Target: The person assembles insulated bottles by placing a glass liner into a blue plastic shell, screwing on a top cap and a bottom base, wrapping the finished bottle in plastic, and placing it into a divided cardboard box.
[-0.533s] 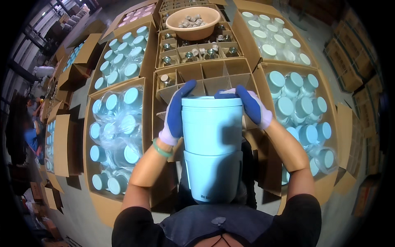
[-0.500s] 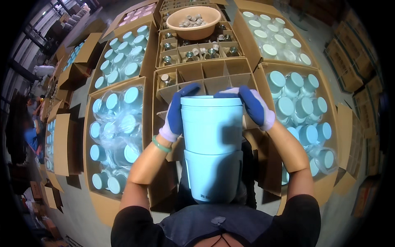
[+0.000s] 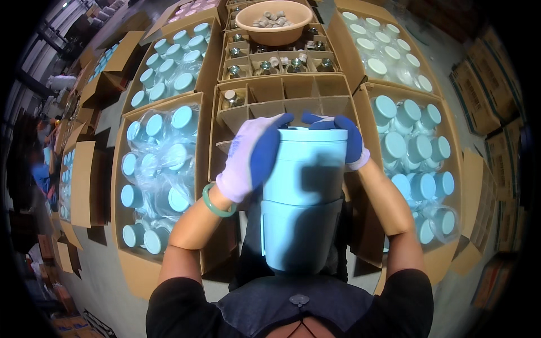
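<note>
A tall light-blue plastic bucket (image 3: 304,186) stands upright in front of my body, with a seam around its middle. My left hand (image 3: 253,155), in a lilac glove with blue coating, presses against its upper left side, fingers over the rim. On the right, my right hand (image 3: 348,142), gloved alike, grips the rim, its fingers curled over the top. What lies inside the bucket is hidden from me. Just beyond it is a divided carton (image 3: 284,110) with one capped glass bottle (image 3: 231,99) in a far left cell.
Open cartons of light-blue-lidded containers flank me on the left (image 3: 200,146) and right (image 3: 367,129). Farther off, a peach basin (image 3: 274,37) holding small caps sits on a carton of glass bottles (image 3: 266,69). A pale-green-lidded batch (image 3: 376,68) stands far right.
The bucket has shifted slightly right. My left hand has moved right and turned, so more of its back shows against the bucket's side. The right hand stays at the rim.
</note>
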Motion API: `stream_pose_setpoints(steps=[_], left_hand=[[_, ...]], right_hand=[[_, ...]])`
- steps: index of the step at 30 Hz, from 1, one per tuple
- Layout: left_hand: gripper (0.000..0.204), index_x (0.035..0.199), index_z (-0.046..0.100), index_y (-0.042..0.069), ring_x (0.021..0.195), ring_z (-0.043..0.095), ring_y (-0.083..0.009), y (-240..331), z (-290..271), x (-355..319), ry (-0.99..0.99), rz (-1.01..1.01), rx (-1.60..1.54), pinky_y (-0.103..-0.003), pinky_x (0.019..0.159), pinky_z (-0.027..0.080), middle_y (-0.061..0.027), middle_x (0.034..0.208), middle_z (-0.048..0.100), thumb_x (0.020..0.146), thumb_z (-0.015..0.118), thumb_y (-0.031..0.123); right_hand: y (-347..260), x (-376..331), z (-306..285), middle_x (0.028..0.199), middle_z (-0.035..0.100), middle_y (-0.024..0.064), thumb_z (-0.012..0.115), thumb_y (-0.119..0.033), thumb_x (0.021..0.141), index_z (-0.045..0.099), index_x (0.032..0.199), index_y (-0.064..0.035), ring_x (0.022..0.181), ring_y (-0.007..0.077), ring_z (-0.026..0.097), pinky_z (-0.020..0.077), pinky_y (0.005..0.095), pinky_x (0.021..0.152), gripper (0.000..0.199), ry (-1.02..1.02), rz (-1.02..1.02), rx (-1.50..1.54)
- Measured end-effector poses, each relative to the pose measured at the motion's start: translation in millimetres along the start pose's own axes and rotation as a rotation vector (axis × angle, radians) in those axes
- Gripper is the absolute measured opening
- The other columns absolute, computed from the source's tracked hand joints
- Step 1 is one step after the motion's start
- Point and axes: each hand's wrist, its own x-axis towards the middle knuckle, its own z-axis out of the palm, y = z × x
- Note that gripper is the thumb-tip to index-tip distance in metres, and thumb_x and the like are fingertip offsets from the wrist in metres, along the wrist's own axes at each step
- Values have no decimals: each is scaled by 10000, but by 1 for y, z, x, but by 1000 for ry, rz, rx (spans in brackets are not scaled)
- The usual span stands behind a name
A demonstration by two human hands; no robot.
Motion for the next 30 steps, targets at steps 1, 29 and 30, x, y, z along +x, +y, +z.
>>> stream_pose_setpoints(steps=[1,29,30], left_hand=[[429,1257,624,-24,1072,625,-225,-6,2,-3,-32,-209,-207,-344,998,445,-134,1153,678,1067,320,212],[599,1376,513,-77,1236,559,-215,-56,30,9,26,-420,-1106,-344,1083,404,-167,1366,579,1087,295,400],[598,1382,513,-71,1244,550,-204,-77,30,-3,-103,-492,-1035,-346,1089,393,-160,1361,582,1088,292,402]], right_hand=[[-8,1,3,1273,651,179,338,-283,1052,691,1165,52,1173,243,609,422,351,1065,500,22,43,1],[-58,-11,19,1404,572,135,370,-353,1071,548,1373,16,1317,223,515,366,359,1125,509,-55,-38,-583],[-54,-7,26,1424,556,137,367,-344,1073,527,1397,11,1335,219,498,361,359,1129,507,-115,108,-470]])
